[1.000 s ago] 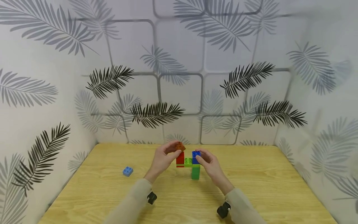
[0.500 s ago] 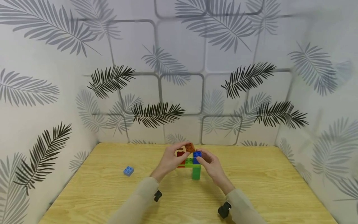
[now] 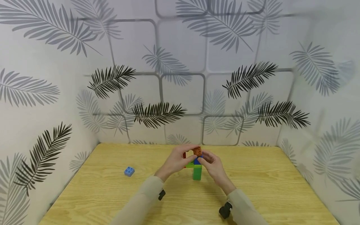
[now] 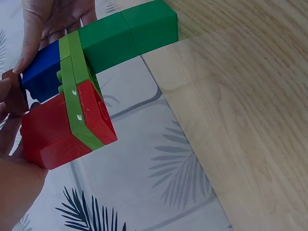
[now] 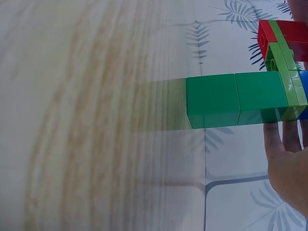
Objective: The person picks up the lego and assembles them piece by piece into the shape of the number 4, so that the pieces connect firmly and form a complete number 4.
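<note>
My left hand (image 3: 177, 160) pinches an orange-brown brick (image 3: 197, 151) directly above the blue brick (image 4: 44, 72). In the head view the two bricks look touching; whether they are joined, I cannot tell. My right hand (image 3: 216, 168) grips the blue brick from the right side. Below the blue brick runs a lime-green layer (image 4: 72, 96), carried by a column of green bricks (image 5: 236, 98) that stands on the table. On the layer's left end sits a red brick (image 4: 50, 127), with more red beneath it, overhanging the table. My left hand mostly hides the red part in the head view.
A loose light blue brick (image 3: 129, 171) lies on the wooden table (image 3: 98, 193), left of the structure. A wall with leaf patterns (image 3: 180, 93) rises behind the table and along both sides.
My left hand has carried the orange-brown brick rightward, from above the red brick to above the blue one. My right hand has stayed at the blue brick.
</note>
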Available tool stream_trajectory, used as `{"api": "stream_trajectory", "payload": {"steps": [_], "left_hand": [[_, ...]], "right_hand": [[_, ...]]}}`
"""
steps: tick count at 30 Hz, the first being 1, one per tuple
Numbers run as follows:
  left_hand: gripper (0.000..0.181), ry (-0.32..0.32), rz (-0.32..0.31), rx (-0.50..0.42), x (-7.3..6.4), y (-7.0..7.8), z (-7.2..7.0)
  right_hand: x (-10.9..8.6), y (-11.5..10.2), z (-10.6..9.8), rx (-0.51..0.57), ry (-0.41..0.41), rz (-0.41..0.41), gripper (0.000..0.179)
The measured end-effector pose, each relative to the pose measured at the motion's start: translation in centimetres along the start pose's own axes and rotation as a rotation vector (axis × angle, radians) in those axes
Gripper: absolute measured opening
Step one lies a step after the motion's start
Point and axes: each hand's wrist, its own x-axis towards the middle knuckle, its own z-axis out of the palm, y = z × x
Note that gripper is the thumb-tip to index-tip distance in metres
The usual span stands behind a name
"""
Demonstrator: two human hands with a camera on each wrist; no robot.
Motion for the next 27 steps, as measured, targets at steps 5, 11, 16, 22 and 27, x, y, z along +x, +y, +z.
{"api": "stream_trajectory", "payload": {"steps": [5, 11, 16, 22, 27], "left_hand": [[0.041, -0.051, 0.009, 0.088, 0.3, 0.3, -0.2], [0.04, -0.093, 0.022, 0.163, 0.6, 0.7, -0.4], [0.039, -0.11, 0.0, 0.168, 1.0, 1.0, -0.2], [0.039, -0.128, -0.033, 0.158, 0.9, 1.0, -0.2], [0.039, -0.149, -0.047, 0.15, 1.2, 0.7, -0.4]], "right_hand": [[0.1, -0.1, -0.1, 0.013, -0.013, -0.01, 0.045], [0.2, 0.0, -0.2, 0.026, -0.037, -0.009, 0.044], [0.0, 0.0, -0.4, 0.038, -0.034, 0.003, 0.046], [-0.1, 0.0, -0.3, 0.057, -0.045, 0.009, 0.047], [-0.1, 0.0, -0.3, 0.068, -0.057, 0.012, 0.048]]}}
